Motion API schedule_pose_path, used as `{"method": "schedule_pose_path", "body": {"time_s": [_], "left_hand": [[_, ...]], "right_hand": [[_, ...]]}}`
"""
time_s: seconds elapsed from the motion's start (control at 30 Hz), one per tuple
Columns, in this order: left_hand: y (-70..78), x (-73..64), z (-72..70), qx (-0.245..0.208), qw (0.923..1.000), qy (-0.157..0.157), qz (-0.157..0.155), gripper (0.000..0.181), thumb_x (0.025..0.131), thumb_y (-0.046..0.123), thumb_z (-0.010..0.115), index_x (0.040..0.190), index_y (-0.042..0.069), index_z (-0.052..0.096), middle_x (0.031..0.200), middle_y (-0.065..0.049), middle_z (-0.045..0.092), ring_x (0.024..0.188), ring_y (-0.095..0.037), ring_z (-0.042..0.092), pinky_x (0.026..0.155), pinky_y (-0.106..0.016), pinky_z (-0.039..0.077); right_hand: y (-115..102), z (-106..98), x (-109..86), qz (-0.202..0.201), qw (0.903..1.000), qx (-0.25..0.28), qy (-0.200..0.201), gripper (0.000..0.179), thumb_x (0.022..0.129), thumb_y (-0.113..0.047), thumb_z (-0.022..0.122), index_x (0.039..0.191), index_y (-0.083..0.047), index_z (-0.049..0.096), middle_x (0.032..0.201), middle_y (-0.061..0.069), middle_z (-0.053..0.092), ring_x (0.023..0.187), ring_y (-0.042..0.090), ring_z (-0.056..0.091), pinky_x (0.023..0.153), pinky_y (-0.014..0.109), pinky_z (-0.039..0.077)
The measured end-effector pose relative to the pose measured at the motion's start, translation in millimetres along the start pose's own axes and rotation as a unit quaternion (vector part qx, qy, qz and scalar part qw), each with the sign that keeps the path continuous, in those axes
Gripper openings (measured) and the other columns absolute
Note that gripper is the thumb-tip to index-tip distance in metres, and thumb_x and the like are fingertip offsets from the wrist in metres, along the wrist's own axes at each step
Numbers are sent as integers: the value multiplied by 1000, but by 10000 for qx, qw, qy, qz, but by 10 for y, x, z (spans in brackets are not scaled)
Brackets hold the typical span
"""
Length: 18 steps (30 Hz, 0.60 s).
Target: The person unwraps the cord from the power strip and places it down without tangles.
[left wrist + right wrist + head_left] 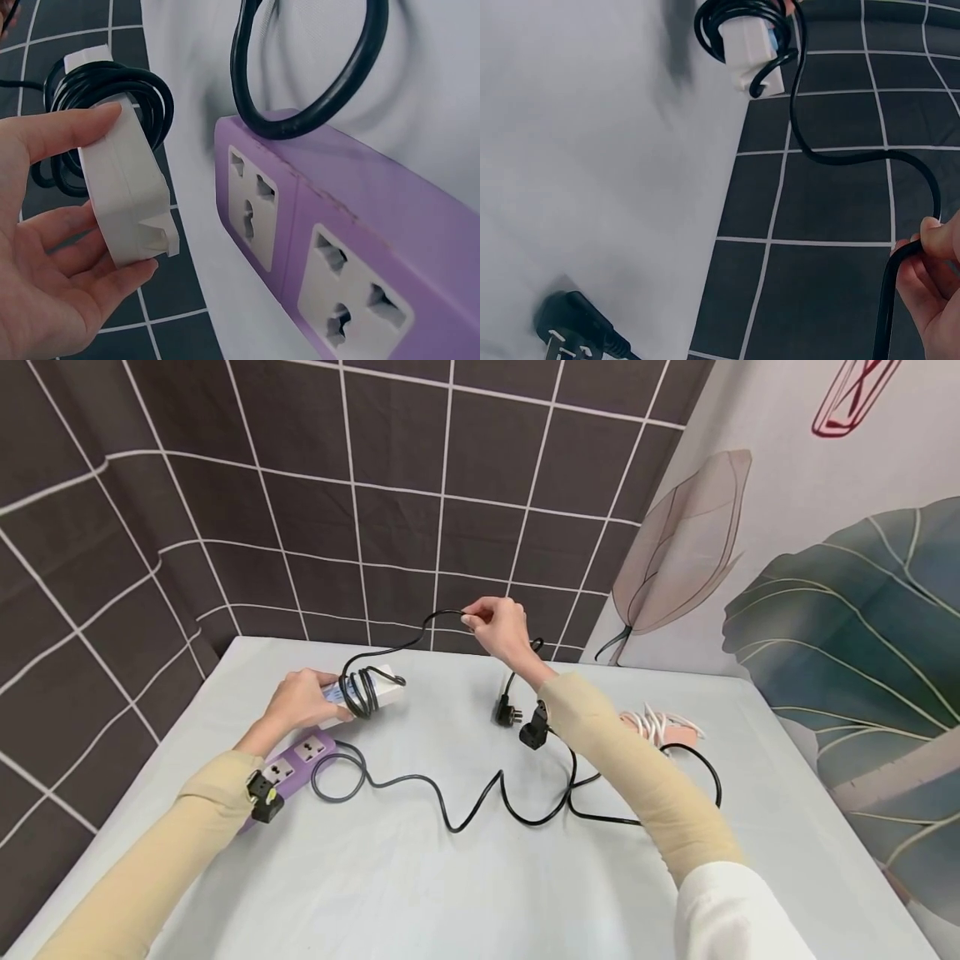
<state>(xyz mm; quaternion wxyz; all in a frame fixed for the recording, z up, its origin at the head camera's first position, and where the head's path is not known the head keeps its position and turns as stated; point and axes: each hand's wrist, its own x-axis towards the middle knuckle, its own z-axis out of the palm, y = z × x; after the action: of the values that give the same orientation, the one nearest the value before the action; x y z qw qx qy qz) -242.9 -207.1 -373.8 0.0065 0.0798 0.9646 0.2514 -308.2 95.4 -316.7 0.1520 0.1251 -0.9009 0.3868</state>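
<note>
My left hand grips a white plastic block with a blue printed side, held over the back left of the table. Several loops of black cord are wound round the block. In the left wrist view, thumb and fingers clasp its sides, and a small bracket sticks out at one end. Higher and to the right, my right hand pinches the same cord between thumb and fingertips. Between the two hands the cord hangs in a loose curve. A black plug with metal pins lies beneath my right hand.
Beside my left wrist lies a purple power strip with white sockets. Its dark cord snakes rightwards across the white table. A pink block wrapped in white cord lies at the right, partly behind my right forearm. Dark tiled cloth hangs behind.
</note>
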Motion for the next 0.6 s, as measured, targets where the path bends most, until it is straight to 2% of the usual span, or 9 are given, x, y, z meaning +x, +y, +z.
{"method": "schedule_pose_path", "body": {"time_s": [0.27,0.5,0.6], "left_hand": [[-34,11,1,60,9998,36,-208,79,66,35,79,131,-4,55,117,-28,64,95,-36,58,78,-45,47],[-82,28,2,106,9990,134,-403,81,67,36,78,133,-3,53,123,-30,60,95,-37,56,77,-44,46],[-98,24,-4,108,9986,204,-479,81,67,36,78,133,-3,52,119,-29,62,92,-35,55,73,-39,44]], "right_hand": [[54,-92,-75,-111,9999,32,99,11,89,-15,68,93,-7,75,86,9,74,68,17,63,59,22,43],[103,-156,-157,-233,9996,42,127,11,89,-15,68,93,-7,75,86,9,74,69,18,67,61,22,47],[115,-180,-196,-341,9993,62,107,12,89,-14,67,94,-6,75,86,9,74,69,18,67,61,23,48]]}}
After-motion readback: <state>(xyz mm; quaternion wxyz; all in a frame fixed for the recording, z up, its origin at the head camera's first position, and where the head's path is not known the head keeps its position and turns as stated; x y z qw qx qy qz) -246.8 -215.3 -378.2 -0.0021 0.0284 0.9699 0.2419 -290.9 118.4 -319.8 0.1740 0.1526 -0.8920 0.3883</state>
